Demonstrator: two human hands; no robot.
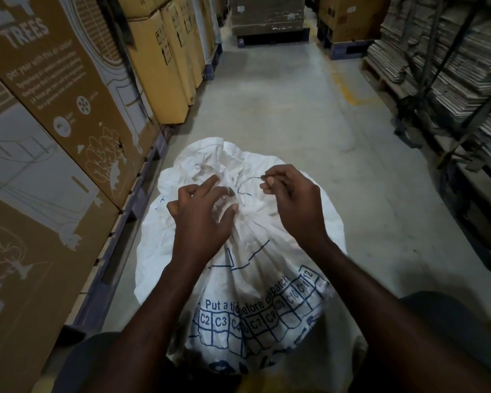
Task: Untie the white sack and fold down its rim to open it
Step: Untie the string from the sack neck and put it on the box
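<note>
The white sack (255, 279) is seen standing on the concrete floor (281, 109), its neck bunched and tied. The neck is touched by the left hand (201, 214), fingers loosely spread. A thin string (250, 180) is pinched by the right hand (292, 199). Cardboard boxes (54, 123) are stacked alongside.

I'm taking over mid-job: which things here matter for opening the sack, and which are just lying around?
In the job:
white sack
thin tie string at its gathered neck
right hand, pinching the string
left hand, at the knot

Lying about:
printed cartons
yellow cartons
stacked flat cardboard
</note>
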